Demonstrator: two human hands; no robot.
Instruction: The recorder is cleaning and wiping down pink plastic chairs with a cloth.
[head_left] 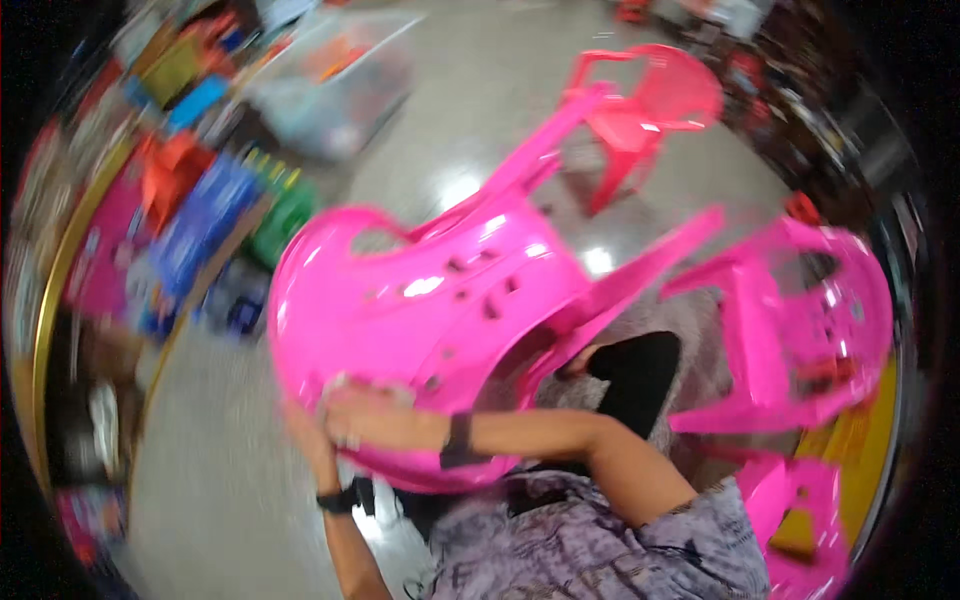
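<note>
Held chair: I see a bright pink plastic chair (pixel 440 300) tipped over and lifted off the floor at the centre of the view, its seat and back facing the camera and its legs pointing toward 1 o'clock.
Right hand: My right hand (pixel 375 415) lies at 6 o'clock of the held chair, fingers curled over the lower edge of its shell and gripping it. A dark band sits on the wrist.
Left hand: My left hand (pixel 310 435) sits just beside the right hand, at its 8 o'clock, pressed against the same lower edge. Motion blur hides the fingers, so I cannot tell whether they close on the chair. A dark watch sits on the wrist.
Second chair: A pink chair (pixel 790 330) of the same kind lies tipped at 3 o'clock, apart from the held chair.
Third chair: A lighter pink chair (pixel 650 110) stands on the floor at 1 o'clock, beyond the held chair's legs.
Fourth chair: Part of another pink chair (pixel 800 510) shows at 5 o'clock.
Floor: A glossy pale floor (pixel 470 120) reflects ceiling lights.
Bin: A clear plastic bin (pixel 340 85) sits at 11 o'clock.
Shelving: Blurred, multi-coloured goods (pixel 190 220) fill the 9 to 10 o'clock side.
</note>
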